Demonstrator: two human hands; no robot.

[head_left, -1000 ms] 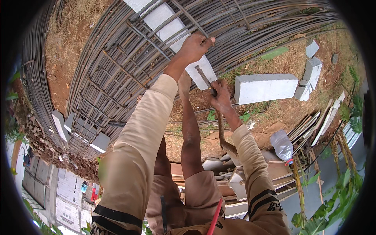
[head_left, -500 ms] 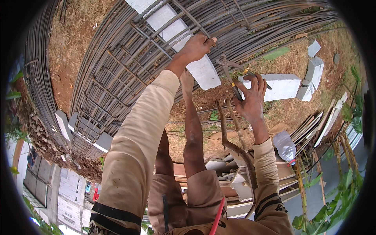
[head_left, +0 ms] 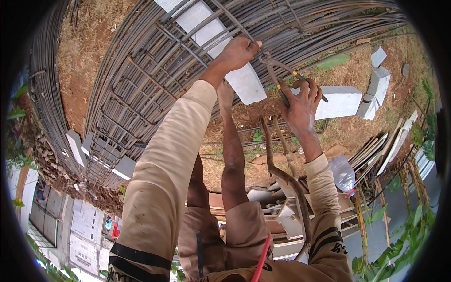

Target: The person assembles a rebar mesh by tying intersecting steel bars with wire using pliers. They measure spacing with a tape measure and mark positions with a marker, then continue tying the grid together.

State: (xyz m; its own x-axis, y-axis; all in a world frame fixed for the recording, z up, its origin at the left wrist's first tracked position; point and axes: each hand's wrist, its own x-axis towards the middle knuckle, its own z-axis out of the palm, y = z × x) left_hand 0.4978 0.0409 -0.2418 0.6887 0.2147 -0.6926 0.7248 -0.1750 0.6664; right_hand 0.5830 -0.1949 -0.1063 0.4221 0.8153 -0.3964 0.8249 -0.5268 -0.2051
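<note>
My left hand (head_left: 236, 54) is closed around a bar at the near end of a rebar cage (head_left: 199, 54). The cage lies over a long pale block (head_left: 246, 84) and a wide layer of long steel bars. In my right hand (head_left: 302, 107) is a pair of pincers (head_left: 272, 70) with dark handles and yellow bands. Its handles are spread, and its jaws point up toward the cage's end, just right of my left hand. Whether the jaws touch any wire is too small to make out. My bare foot (head_left: 225, 96) is beside the pale block.
Long steel bars (head_left: 324, 40) sweep across the ground ahead. Pale blocks (head_left: 340, 101) lie to the right. A forked branch (head_left: 286, 176) stands near my legs, beside stacked boards (head_left: 282, 221). Another bundle of bars (head_left: 47, 89) curves along the left.
The pincers and my right hand have moved slightly upward, bringing the jaws nearer the cage's end. My left hand keeps its grip and has shifted only a little in view.
</note>
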